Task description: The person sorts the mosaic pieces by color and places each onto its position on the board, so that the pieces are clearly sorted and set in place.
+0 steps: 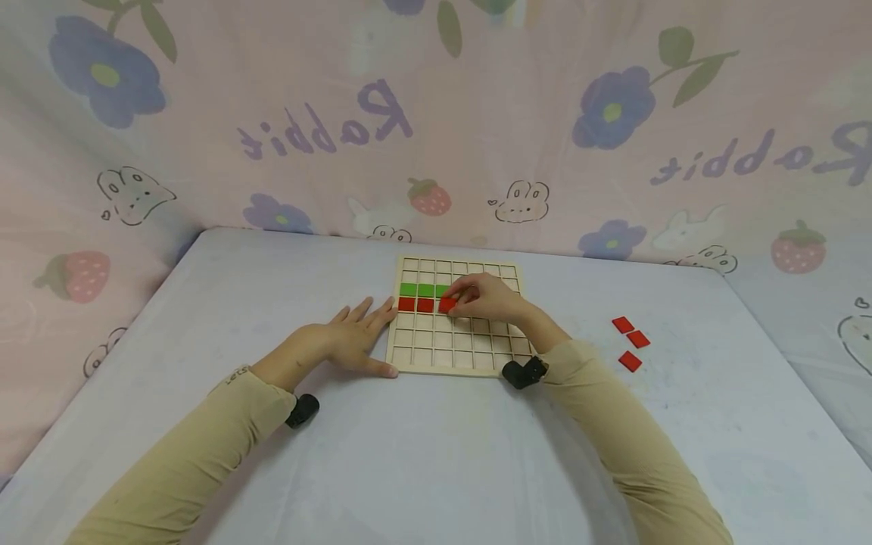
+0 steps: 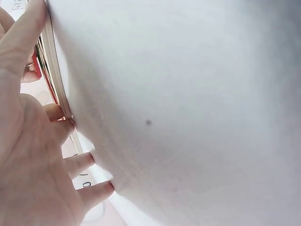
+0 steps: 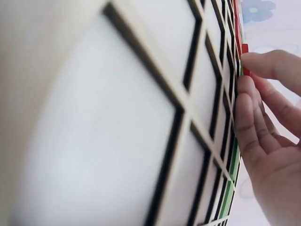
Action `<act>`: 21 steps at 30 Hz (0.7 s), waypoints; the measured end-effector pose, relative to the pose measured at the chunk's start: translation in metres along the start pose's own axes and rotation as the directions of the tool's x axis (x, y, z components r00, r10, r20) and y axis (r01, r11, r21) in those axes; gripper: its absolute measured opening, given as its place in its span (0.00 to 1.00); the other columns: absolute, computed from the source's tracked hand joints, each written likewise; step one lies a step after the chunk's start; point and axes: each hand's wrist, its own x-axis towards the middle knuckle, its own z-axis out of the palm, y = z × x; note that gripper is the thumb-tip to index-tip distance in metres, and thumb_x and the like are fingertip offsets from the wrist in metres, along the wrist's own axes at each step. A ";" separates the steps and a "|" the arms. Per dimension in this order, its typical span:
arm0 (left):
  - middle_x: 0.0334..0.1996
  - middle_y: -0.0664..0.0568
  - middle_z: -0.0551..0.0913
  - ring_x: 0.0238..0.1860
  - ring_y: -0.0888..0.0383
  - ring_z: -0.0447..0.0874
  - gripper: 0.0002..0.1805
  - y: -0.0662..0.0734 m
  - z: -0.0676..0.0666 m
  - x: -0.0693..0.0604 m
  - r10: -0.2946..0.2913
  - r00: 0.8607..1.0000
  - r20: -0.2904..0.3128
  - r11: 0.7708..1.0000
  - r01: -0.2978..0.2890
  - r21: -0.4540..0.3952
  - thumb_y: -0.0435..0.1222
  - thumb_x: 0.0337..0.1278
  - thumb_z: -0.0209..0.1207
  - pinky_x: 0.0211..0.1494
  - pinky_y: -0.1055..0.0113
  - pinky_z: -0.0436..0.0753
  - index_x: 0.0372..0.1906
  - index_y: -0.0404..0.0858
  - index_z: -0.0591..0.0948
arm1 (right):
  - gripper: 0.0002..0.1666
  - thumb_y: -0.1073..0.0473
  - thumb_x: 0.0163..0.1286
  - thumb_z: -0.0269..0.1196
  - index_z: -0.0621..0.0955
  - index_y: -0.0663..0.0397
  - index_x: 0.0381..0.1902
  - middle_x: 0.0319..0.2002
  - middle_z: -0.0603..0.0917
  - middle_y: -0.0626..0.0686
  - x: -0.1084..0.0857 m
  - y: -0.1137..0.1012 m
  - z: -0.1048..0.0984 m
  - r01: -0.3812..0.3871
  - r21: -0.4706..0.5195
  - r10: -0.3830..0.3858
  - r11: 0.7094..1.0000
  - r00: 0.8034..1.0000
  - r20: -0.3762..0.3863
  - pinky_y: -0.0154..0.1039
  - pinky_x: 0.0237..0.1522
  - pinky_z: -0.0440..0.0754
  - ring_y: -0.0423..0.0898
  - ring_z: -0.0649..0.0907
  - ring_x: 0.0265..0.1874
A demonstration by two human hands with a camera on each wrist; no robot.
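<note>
A wooden grid board [image 1: 422, 356] lies on the table, a row of green tiles [image 1: 416, 290] in it. In the row just below, two red tiles [image 1: 415, 305] sit in the leftmost cells. My right hand [image 1: 487, 297] pinches another red tile [image 1: 446, 305] between thumb and fingers, over the third cell of that row. In the right wrist view this red tile [image 3: 245, 56] stands a little tilted at the fingertips. My left hand [image 1: 354, 341] rests spread on the table, its fingers and thumb touching the board's left edge [image 2: 57, 70].
Several loose red tiles [image 1: 630, 361] lie on the white table [image 1: 436, 454] to the right of the board. Behind the table hangs a pink curtain [image 1: 463, 144] printed with flowers and rabbits. Each wrist carries a black camera [image 1: 524, 372].
</note>
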 end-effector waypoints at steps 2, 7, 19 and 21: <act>0.77 0.44 0.32 0.76 0.39 0.28 0.56 0.001 -0.001 -0.001 0.003 1.000 -0.001 1.000 -0.003 0.000 0.61 0.57 0.57 0.74 0.38 0.37 0.76 0.36 0.42 | 0.20 0.61 0.58 0.70 0.82 0.58 0.49 0.37 0.86 0.53 0.000 -0.001 0.000 -0.004 -0.018 0.004 1.000 1.000 0.002 0.40 0.49 0.79 0.44 0.83 0.37; 0.77 0.44 0.33 0.76 0.39 0.28 0.56 0.002 -0.002 -0.001 0.005 1.000 -0.003 1.000 -0.005 -0.004 0.60 0.57 0.57 0.74 0.38 0.38 0.76 0.35 0.42 | 0.20 0.62 0.58 0.70 0.82 0.60 0.49 0.37 0.86 0.53 0.000 -0.005 0.001 0.008 -0.049 -0.008 0.999 1.000 -0.003 0.41 0.49 0.79 0.43 0.82 0.36; 0.77 0.45 0.32 0.76 0.39 0.28 0.56 0.002 -0.003 -0.001 0.001 1.000 0.002 1.000 -0.001 -0.009 0.61 0.56 0.58 0.74 0.38 0.37 0.76 0.36 0.42 | 0.18 0.65 0.59 0.68 0.82 0.62 0.48 0.34 0.85 0.56 0.000 -0.005 0.002 0.027 -0.024 -0.027 0.999 1.000 -0.013 0.42 0.49 0.79 0.45 0.82 0.35; 0.77 0.45 0.32 0.76 0.39 0.28 0.56 0.002 -0.002 -0.001 0.001 1.000 -0.001 1.000 -0.001 -0.011 0.61 0.56 0.58 0.74 0.38 0.37 0.76 0.36 0.42 | 0.18 0.65 0.59 0.68 0.82 0.62 0.48 0.35 0.85 0.57 0.000 -0.005 0.002 0.030 -0.017 -0.030 0.999 0.999 -0.014 0.43 0.49 0.79 0.46 0.82 0.35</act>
